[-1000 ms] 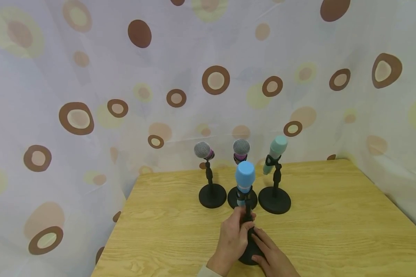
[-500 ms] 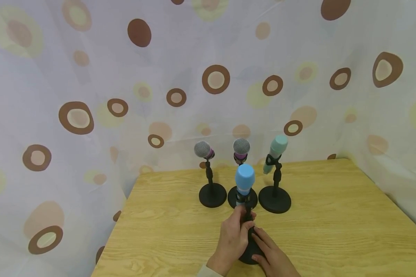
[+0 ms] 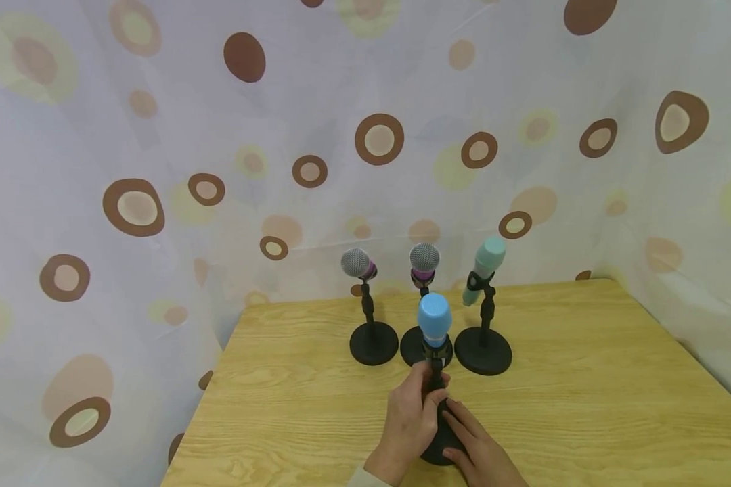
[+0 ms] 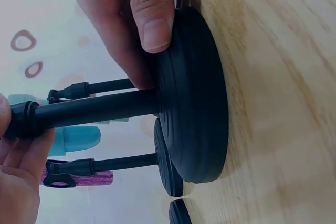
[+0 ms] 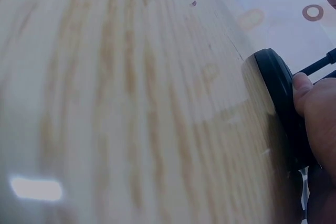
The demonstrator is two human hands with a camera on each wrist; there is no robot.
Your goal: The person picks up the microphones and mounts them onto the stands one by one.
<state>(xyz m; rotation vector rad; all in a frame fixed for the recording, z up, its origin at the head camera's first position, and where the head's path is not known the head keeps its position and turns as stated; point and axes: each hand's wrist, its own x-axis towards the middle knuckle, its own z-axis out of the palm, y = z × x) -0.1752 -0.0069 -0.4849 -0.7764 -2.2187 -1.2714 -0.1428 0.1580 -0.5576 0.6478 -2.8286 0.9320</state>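
A blue-headed microphone (image 3: 435, 316) sits in the clip of a black desk microphone stand (image 3: 436, 448) near the table's front. My left hand (image 3: 405, 416) grips the stand's upright; the left wrist view shows the fingers curled around its collar (image 4: 23, 119). Low down, my right hand (image 3: 484, 453) holds the round base (image 4: 197, 103), its thumb on the rim and its fingers lying over the top. The base stands flat on the wood. In the right wrist view, the right hand (image 5: 321, 124) covers part of the base.
Behind stand three more microphones on black stands: a silver-headed one (image 3: 356, 262) at left, another silver-headed one (image 3: 424, 258) in the middle and a mint-green one (image 3: 490, 255) at right. A dotted curtain (image 3: 317, 81) hangs behind the wooden table (image 3: 597, 379).
The blue microphone's head has dipped slightly and swung a little to the right, and its lower handle has gone out of sight. Both hands stay in nearly the same place.
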